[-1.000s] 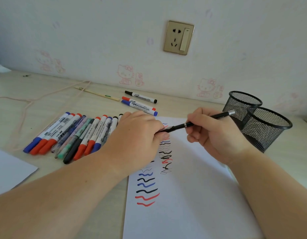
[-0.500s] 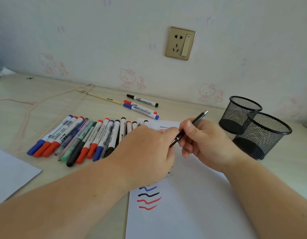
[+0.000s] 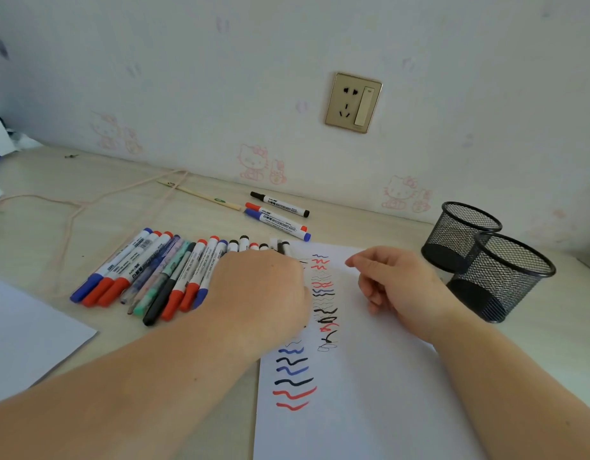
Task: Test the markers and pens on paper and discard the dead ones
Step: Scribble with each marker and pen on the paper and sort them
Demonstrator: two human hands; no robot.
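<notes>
The pen held a moment ago is gone from the right hand (image 3: 398, 287), now loosely curled and empty, while the left hand (image 3: 263, 293), fingers hidden, is laid by the marker row (image 3: 160, 270), so another test is probably due.

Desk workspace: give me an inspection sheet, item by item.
Surface: pale wood-look desk.
Job's things: test paper with squiggles; row of markers; three whiteboard markers apart near the wall.
Clutter: two mesh pen cups; thin stick; second sheet.
Grip: left hand rests over the marker row; right hand holds nothing.
Cables: pale cord.
Surroundings: wall socket.
</notes>
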